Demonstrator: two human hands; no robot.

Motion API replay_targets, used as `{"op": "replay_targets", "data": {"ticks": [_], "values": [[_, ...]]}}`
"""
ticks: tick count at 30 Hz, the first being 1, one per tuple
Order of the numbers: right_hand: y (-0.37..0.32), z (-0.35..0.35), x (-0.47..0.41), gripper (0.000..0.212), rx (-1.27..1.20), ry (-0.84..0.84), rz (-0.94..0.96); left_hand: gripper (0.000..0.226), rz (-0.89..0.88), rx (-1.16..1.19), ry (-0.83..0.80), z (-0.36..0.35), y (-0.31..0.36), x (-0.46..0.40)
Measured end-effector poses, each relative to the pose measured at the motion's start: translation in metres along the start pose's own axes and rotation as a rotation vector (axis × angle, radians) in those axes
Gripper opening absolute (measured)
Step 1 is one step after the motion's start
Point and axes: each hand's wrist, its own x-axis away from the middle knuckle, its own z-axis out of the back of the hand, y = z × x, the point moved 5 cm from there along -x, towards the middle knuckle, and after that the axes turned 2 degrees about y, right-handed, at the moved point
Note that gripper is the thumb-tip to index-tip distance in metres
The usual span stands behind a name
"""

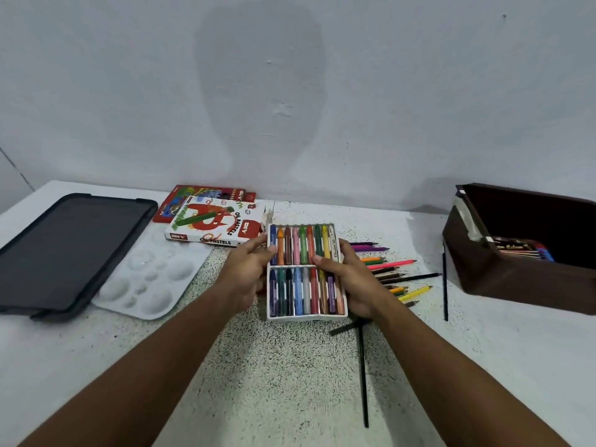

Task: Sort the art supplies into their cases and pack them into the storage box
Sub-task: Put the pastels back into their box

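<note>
- Fingers (322, 261) of the right hand (351, 279) curl over the right edge of the white pastel tray (306, 317), thumb lying across its middle divider; I see that hand gripping the tray.
- Opposite, my view has the left hand (248, 269) clasping the tray's left edge, thumb tip on the top row of oil pastels (303, 245), the other fingers tucked beneath and out of sight.
- The tray sits between both hands at the middle of the table (274, 366), filled with two rows of sticks; whether it rests on the surface or is lifted, I cannot tell.
- Just behind it lies the oil pastels box (216, 225), overlapping a red case (200, 198) whose print is too small to read.
- Loose colored pencils (390, 269) fan out right of the tray, partly hidden by the right hand; thin black brushes (362, 366) lie nearer me.
- The brown storage box (516, 279) stands at the far right, cut off by the frame edge, with a pencil case (522, 248) half seen inside.
- A white palette (151, 275) and a dark lid (64, 250) crowd the left edge.
- Bare speckled tabletop lies in front of the tray.
</note>
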Motion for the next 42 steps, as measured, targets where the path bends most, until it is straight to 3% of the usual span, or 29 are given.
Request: {"op": "replay_targets", "data": {"ticks": [3,9,11,16,19,24,29,35,39,42], "values": [[0.004,0.001,-0.008,0.097,-0.08,-0.033,-0.046,0.039,-0.005,0.0,-0.017,-0.002,-0.002,-0.008],[-0.001,0.003,-0.012,0.037,-0.204,-0.071,-0.031,0.04,-0.026,-0.166,-0.059,-0.01,0.005,-0.018],[-0.002,0.009,-0.013,0.034,-0.252,-0.044,-0.038,0.039,-0.092,-0.284,-0.11,-0.01,0.014,-0.021],[-0.002,0.024,-0.019,0.051,-0.286,0.012,-0.021,0.036,-0.561,-1.05,-0.045,0.017,0.058,-0.06],[-0.004,0.032,-0.019,0.054,-0.304,0.06,-0.002,0.072,-0.641,-1.398,-0.043,0.03,0.08,-0.085],[-0.006,0.035,-0.017,0.054,-0.326,0.08,0.008,0.127,-0.519,-1.719,-0.035,0.049,0.092,-0.127],[-0.007,0.036,-0.019,0.057,-0.355,0.086,-0.012,0.12,-0.29,-1.822,-0.192,0.055,0.079,-0.152],[-0.008,0.04,-0.024,0.074,-0.359,0.119,-0.035,0.126,-0.16,-1.856,-0.223,0.048,0.082,-0.155],[-0.012,0.044,-0.022,0.069,-0.33,0.161,-0.022,0.129,-0.214,-1.84,-0.231,0.039,0.09,-0.147],[-0.022,0.04,-0.016,0.065,-0.35,0.155,-0.032,0.144,-0.222,-1.815,-0.273,0.026,0.101,-0.134]]}}
